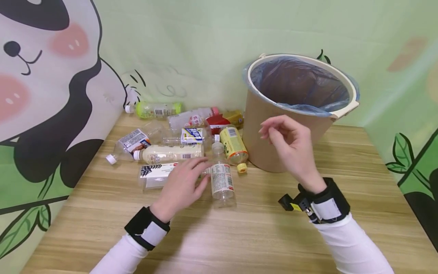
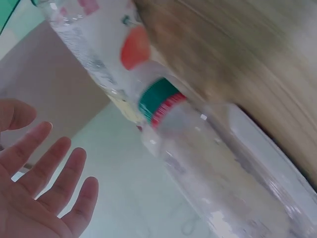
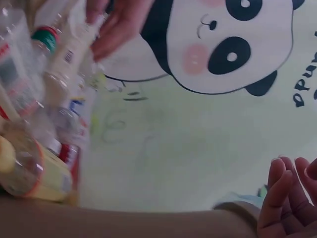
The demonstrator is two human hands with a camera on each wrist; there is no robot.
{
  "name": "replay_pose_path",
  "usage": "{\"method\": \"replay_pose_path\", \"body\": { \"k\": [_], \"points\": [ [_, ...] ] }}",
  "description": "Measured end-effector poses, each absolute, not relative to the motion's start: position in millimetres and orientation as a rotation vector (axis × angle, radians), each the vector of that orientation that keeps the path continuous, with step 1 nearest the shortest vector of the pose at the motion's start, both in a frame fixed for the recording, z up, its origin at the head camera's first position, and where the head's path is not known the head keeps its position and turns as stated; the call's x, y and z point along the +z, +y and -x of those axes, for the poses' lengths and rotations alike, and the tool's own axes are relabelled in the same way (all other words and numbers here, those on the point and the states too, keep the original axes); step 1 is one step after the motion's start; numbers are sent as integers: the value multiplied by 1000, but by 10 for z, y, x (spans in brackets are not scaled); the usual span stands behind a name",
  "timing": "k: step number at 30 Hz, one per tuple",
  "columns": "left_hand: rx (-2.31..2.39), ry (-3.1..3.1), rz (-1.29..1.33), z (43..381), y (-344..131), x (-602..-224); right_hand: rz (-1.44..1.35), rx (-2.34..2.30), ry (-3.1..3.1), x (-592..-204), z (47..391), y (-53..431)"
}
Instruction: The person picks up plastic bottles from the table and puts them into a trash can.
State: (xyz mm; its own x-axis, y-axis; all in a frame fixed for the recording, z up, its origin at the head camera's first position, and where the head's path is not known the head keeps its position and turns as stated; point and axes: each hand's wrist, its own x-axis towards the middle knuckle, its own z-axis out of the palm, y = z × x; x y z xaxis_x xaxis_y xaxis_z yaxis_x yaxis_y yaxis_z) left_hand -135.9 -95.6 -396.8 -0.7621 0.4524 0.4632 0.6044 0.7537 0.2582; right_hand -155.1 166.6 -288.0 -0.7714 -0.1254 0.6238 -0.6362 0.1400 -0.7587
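My left hand [image 1: 186, 182] reaches palm-down over the near side of a pile of plastic bottles. Its fingers are spread and hold nothing. Just right of its fingertips lies a clear bottle [image 1: 223, 180] with a printed label; whether they touch is hard to tell. In the left wrist view, a bottle with a green-and-red cap ring [image 2: 161, 101] lies beyond the fingers. My right hand [image 1: 291, 146] is raised before the bin [image 1: 263, 140], fingers loosely bent and holding nothing. A yellow-labelled bottle [image 1: 234, 142] lies against the bin's left side.
A blue bag [image 1: 301, 110] lines the bin, folded over its cream rim. Left of it lie a green bottle [image 1: 157, 110], a cream bottle [image 1: 171, 153], a white-capped clear bottle [image 1: 131, 142] and a white-labelled one [image 1: 159, 175]. A panda-printed cloth [image 1: 191, 45] hangs behind the wooden table [image 1: 267, 243].
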Motion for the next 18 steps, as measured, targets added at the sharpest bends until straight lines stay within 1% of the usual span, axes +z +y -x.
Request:
{"method": "replay_pose_path", "body": {
  "k": [4,10,18],
  "points": [
    [-506,-2597,779,1358,-1099,-4017,-674,1695,-2149,-3173,1529,1577],
    [-440,-2624,723,1350,-1337,-4096,-513,1722,-2358,-3549,1525,1450],
    [-409,-2663,673,1347,-1529,-4195,-425,1634,-2567,-3892,1510,1380]
  ]
}}
